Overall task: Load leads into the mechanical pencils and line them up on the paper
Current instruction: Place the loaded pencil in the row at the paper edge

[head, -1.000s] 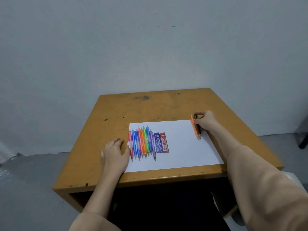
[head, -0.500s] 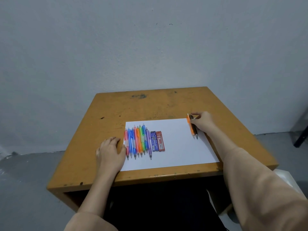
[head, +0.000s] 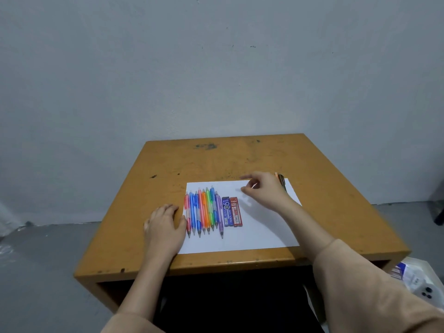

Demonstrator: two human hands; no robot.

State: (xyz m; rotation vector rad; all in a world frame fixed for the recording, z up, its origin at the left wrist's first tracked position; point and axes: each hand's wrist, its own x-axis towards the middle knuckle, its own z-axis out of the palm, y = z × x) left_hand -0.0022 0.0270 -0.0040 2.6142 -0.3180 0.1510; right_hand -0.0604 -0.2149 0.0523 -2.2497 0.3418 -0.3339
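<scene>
A white sheet of paper [head: 262, 231] lies on the wooden desk [head: 240, 162]. Several coloured mechanical pencils [head: 204, 212] lie side by side at its left end, tips toward me. Beside them lie a blue lead case [head: 226, 212] and a red lead case [head: 236, 212]. An orange pencil and a dark pencil [head: 281, 180] lie at the paper's far right corner, mostly hidden behind my right hand [head: 266, 191]. That hand hovers over the paper, empty, fingers loosely spread and pointing left. My left hand [head: 164, 224] rests flat on the desk at the paper's left edge.
A grey wall stands right behind the desk. A white box with printed packets [head: 415, 280] sits on the floor at the lower right. A dark object [head: 439, 212] shows at the right frame edge.
My right hand has let go of the orange and dark pencils at the paper's right corner and moved left over the paper. The left hand has stayed put.
</scene>
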